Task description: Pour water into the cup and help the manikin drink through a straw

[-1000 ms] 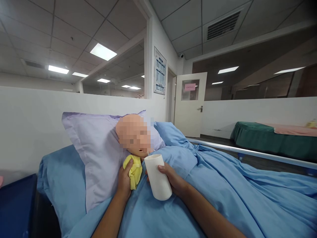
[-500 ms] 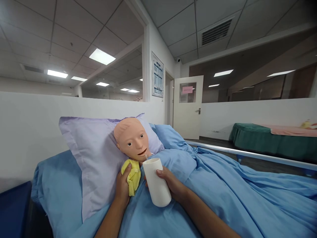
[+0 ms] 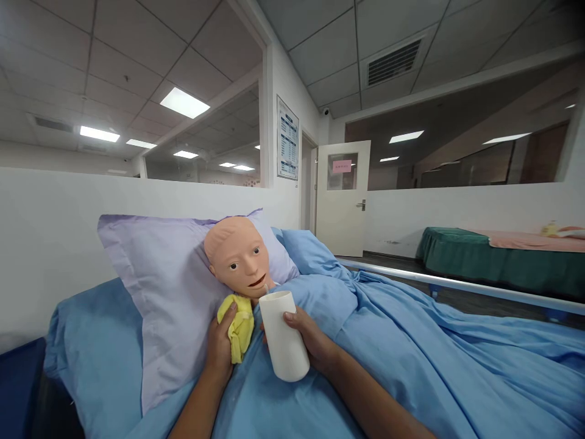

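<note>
Compared with half a second ago, the scene sits slightly farther left in view, while both grips match. The left hand (image 3: 220,349) holds a bunched yellow cloth (image 3: 240,334) just below the manikin's head (image 3: 238,256), left of the white cup (image 3: 284,339). The right hand (image 3: 315,342) is wrapped around the cup, which tilts, rim leaning left near the chin; a straw (image 3: 266,289) shows at its rim. Rightward, the blue quilt (image 3: 397,347) spreads towards the far bed rail (image 3: 484,291). A dark blue surface (image 3: 21,381) borders the bed's near left.
</note>
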A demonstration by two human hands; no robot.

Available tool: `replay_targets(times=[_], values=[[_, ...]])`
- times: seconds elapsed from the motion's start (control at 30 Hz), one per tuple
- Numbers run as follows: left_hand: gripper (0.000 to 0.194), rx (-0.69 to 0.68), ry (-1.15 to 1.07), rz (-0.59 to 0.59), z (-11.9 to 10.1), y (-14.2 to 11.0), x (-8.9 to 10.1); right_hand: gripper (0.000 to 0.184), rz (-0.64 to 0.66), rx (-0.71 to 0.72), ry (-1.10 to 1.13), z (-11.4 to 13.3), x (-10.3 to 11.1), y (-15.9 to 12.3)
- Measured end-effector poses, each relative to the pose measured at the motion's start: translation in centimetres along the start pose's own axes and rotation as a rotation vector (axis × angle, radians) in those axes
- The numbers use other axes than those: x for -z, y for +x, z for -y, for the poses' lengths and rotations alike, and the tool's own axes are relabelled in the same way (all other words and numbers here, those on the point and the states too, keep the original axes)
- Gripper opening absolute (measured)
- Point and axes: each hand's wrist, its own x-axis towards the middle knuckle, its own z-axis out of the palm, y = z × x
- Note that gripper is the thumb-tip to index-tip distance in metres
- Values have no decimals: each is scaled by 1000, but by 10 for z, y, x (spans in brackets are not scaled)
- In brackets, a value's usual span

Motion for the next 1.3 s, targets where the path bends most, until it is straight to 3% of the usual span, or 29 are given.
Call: replay_targets(times=[1.3], values=[[52, 19, -17, 2, -5, -6, -3, 58, -7, 32, -72, 1, -6, -4]])
